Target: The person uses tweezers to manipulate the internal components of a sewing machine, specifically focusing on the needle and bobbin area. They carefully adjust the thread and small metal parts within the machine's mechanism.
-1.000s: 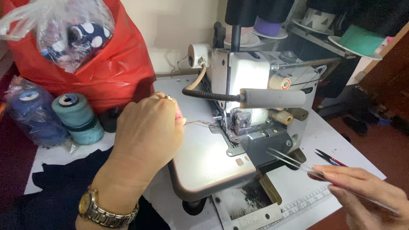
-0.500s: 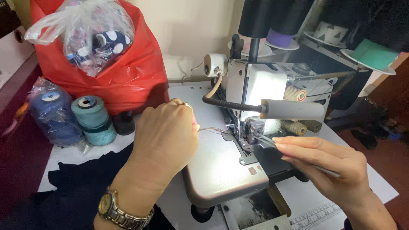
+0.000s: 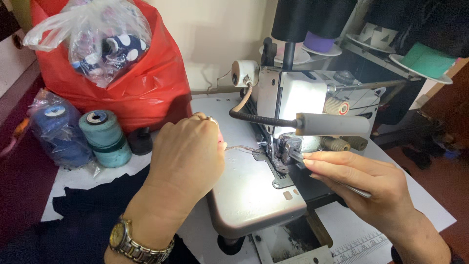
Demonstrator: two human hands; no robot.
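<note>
A sewing machine stands on a table, right of centre, its flat bed projecting toward the viewer. A lamp on a flexible neck extends rightward across the machine's front, above the presser foot. The left hand lies over the bed's left edge, pinching a thread that runs right to the foot. The right hand lies right of the foot, tweezers pointing into it. Left of the machine stand two thread cones, one wrapped in plastic, with a bag behind them and another bag on top. Dark cloth lies under the left wrist. Thread spools sit behind the machine.
</note>
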